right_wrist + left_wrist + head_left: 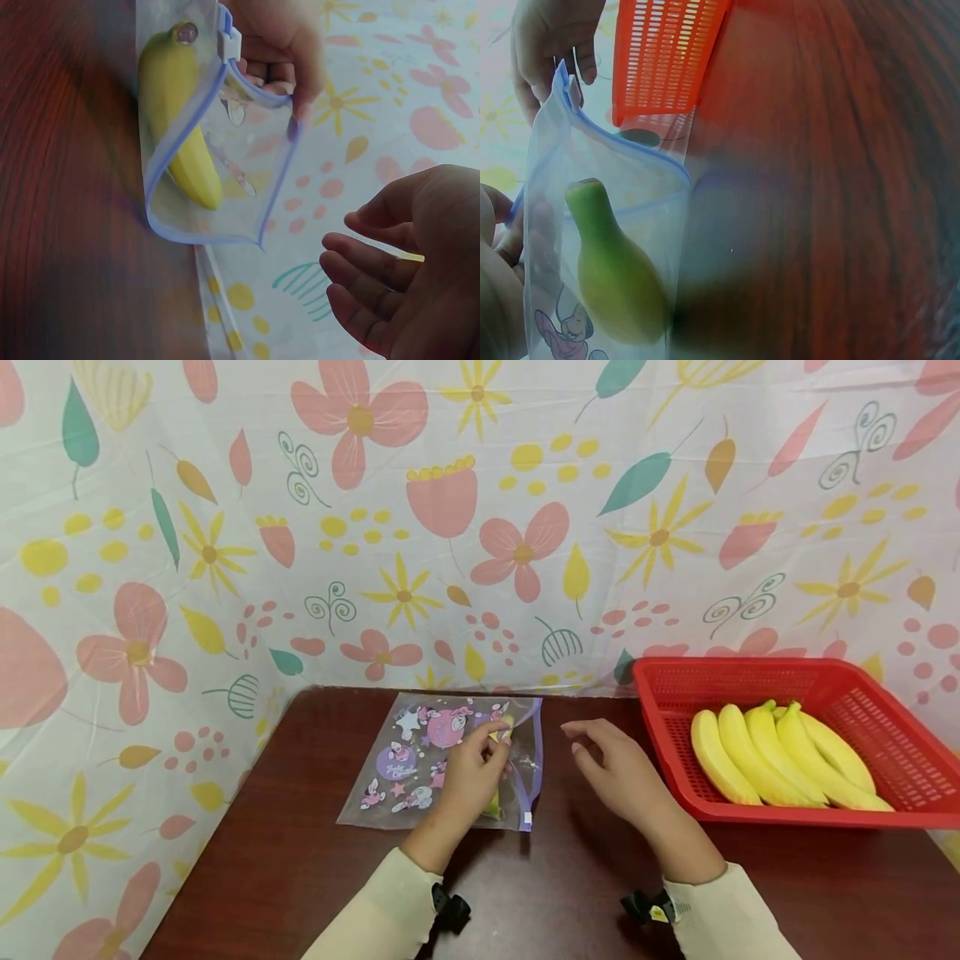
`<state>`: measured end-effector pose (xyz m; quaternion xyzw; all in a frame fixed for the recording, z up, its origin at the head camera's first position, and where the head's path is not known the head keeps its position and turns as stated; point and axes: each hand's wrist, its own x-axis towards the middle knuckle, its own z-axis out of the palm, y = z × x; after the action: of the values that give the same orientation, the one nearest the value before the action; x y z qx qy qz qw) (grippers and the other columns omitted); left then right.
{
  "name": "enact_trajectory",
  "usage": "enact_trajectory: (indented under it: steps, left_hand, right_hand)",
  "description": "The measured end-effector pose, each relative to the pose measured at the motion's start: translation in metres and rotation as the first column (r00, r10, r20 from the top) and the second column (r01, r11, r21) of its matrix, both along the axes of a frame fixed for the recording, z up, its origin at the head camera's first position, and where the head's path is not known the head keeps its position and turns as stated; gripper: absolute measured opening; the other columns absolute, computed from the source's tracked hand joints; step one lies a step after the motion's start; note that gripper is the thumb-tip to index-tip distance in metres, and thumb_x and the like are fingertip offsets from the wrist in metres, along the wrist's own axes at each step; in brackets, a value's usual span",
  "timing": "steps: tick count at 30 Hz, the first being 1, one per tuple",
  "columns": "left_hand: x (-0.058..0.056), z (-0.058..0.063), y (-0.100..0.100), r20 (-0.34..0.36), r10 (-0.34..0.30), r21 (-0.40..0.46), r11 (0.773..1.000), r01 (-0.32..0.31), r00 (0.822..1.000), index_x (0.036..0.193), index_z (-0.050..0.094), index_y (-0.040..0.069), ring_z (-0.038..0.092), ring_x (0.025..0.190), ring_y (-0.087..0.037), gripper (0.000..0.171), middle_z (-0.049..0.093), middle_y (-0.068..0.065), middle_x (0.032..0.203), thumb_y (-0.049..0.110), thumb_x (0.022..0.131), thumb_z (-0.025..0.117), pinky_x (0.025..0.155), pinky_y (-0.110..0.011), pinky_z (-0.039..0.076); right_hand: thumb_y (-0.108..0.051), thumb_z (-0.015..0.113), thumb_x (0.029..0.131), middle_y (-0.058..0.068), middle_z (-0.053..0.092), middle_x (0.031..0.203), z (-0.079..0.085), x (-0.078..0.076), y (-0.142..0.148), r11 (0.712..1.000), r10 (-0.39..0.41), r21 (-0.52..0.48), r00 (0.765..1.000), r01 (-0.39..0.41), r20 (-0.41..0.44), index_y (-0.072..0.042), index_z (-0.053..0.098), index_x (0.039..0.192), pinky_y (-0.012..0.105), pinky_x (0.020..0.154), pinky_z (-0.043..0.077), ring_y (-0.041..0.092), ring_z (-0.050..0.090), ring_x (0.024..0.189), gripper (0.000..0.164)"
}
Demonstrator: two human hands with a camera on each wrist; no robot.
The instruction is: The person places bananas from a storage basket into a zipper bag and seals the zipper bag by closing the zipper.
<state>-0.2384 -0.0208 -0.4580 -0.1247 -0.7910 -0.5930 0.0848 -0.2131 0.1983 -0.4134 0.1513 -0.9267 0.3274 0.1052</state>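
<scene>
A clear slider zip bag (405, 777) with pink and purple cartoon prints lies on the table, its purple-edged mouth gaping to the right. Inside it is a banana (176, 112), yellow with a greenish end, seen through the plastic. My left hand (472, 768) pinches the upper side of the bag near its mouth; in the right wrist view its fingertips grip the purple zip edge (281, 169). The white slider (231, 45) sits at the near end of the zip. My right hand (618, 768) hovers to the right of the mouth, fingers loosely bent and holding nothing.
At the right stands a red perforated basket (656, 727) with several bananas (772, 752) in it. A flower-printed cloth (480, 560) hangs behind and to the left of the dark wooden table (555, 893). Each wrist wears a black device.
</scene>
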Motion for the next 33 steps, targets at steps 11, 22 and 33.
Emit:
enact_trajectory:
  steps: [11,22,33]
  left_hand:
    - [-0.001,-0.002,0.000,-0.005,-0.002,0.012,1.000,0.002,1.000,0.122,0.063,0.011,0.063,0.055,-0.021,0.027,0.063,-0.007,0.066,0.017,0.097,0.056,0.049,-0.026,0.053]
    - [-0.002,-0.003,-0.001,0.007,0.005,-0.003,1.000,-0.005,1.000,0.123,0.063,0.010,0.064,0.056,-0.022,0.027,0.064,-0.006,0.066,0.018,0.097,0.056,0.050,-0.026,0.054]
    - [-0.002,-0.004,0.000,0.021,0.006,-0.002,1.000,-0.006,1.000,0.122,0.063,0.012,0.065,0.057,-0.026,0.027,0.063,-0.006,0.066,0.020,0.097,0.056,0.049,-0.026,0.053]
  right_hand:
    - [-0.015,0.060,0.093,0.007,0.058,0.123,0.007,0.004,0.021,0.999,-0.046,0.015,0.995,0.048,-0.084,-0.013,0.057,0.129,0.047,0.086,0.053,0.021,0.056,0.104,0.036]
    - [-0.016,0.060,0.093,0.014,0.055,0.129,0.014,0.006,0.043,0.996,-0.076,0.041,0.992,0.080,-0.100,-0.011,0.055,0.132,0.059,0.098,0.045,0.032,0.052,0.117,0.039]
    - [-0.017,0.060,0.093,0.018,0.052,0.131,0.017,0.010,0.065,0.984,-0.159,0.067,0.985,0.163,-0.063,-0.009,0.053,0.134,0.063,0.094,0.046,0.036,0.049,0.116,0.043]
